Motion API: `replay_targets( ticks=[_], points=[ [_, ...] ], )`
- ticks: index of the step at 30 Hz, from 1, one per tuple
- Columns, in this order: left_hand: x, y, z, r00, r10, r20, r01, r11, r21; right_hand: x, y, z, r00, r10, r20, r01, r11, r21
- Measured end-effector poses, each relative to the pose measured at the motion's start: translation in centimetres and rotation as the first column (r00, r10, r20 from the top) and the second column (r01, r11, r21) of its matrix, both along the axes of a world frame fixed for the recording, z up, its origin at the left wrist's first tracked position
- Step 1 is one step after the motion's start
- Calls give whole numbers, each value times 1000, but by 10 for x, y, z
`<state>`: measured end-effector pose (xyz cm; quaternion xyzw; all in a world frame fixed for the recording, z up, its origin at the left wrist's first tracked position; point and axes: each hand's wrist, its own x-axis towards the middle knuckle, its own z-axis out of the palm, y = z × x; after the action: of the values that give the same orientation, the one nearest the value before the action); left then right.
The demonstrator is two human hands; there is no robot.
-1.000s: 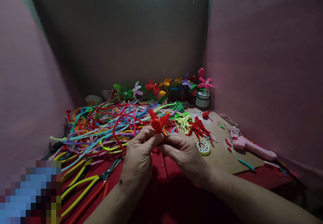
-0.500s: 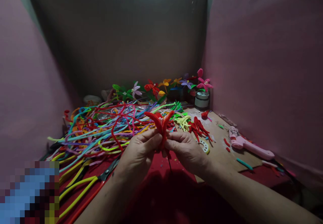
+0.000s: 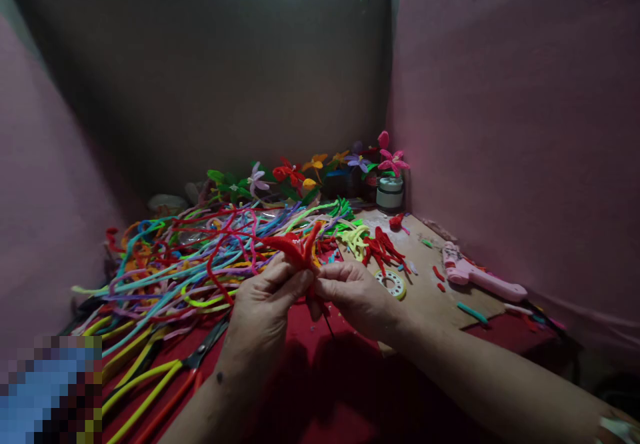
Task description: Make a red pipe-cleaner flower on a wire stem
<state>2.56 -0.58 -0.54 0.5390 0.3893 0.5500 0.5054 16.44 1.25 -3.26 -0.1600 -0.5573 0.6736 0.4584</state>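
Red flower (image 3: pixel 295 251) is up in front of the chest, above the red cloth (image 3: pixel 320 377) on the counter, both hands on it. Looks fuzzy, solid bright red, petals narrow and pointed. One petal sticks out long to the left, nearly flat; another stands almost upright on the right. Between them the petals fold into a shallow cup with small pale specks in it, too small to make out. Red narrows to a bundle at the base. Thin dark stem (image 3: pixel 328 324) comes out below the fingers, slanting down and to the right.

Left hand (image 3: pixel 263 311): thumb and fingers closed on the base from the left. Right hand (image 3: pixel 357 297): fingers pinched on the base from the right, tips nearly meeting the left thumb. Exact contact under the fingertips is hidden.

Around it: tangle of coloured fuzzy sticks (image 3: pixel 215 247) behind and left, yellow-handled scissors (image 3: pixel 193 357) by the left forearm. Past the right hand, a tape roll (image 3: pixel 397 286) and a bunch of red strips (image 3: pixel 385 247) on a brown board (image 3: pixel 425 304), pink glue gun (image 3: pixel 480 277) further right. Finished-looking flowers (image 3: pixel 289 172) line the back.
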Motion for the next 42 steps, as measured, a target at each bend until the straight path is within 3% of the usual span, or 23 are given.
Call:
replay_targets(
  ticks=[3,7,11,18,21,23,24,26,27,29,30,32,35,42],
  points=[
    [0,1,-2,1000,19,-5,-19,1000,-3,-1,-4,4,998,-35,46,35,999,12],
    [0,2,0,990,-118,83,126,988,-87,-2,-10,10,984,-114,140,108,993,47],
    [0,3,2,970,-197,139,216,967,-134,0,-10,11,988,-89,129,84,996,39],
    [1,6,1,983,-101,152,128,976,-179,3,-6,10,983,-76,167,72,997,30],
    [0,11,0,977,44,209,-4,982,-189,21,4,14,930,-247,271,238,969,66],
    [0,14,0,967,111,228,-62,975,-212,42,15,17,799,-467,379,435,884,172],
    [0,16,0,964,123,237,-68,972,-226,54,21,18,681,-597,424,532,801,275],
    [1,18,-1,958,109,264,-43,969,-245,79,32,19,374,-775,509,601,620,504],
    [1,18,-2,956,93,279,-22,969,-248,90,37,18,199,-798,568,557,569,604],
    [2,18,-3,947,63,315,17,969,-246,106,44,17,-139,-732,667,409,571,712],
    [3,18,-4,943,50,329,33,969,-243,111,46,16,-217,-697,684,378,586,717],
    [3,18,-5,938,34,345,53,969,-240,114,49,12,-286,-644,709,351,618,703],
    [2,19,-5,933,15,360,75,969,-234,111,52,6,-311,-620,720,337,637,694],
    [0,21,-7,926,-17,377,116,963,-242,120,64,-1,-309,-671,674,378,564,734]
  ],
)
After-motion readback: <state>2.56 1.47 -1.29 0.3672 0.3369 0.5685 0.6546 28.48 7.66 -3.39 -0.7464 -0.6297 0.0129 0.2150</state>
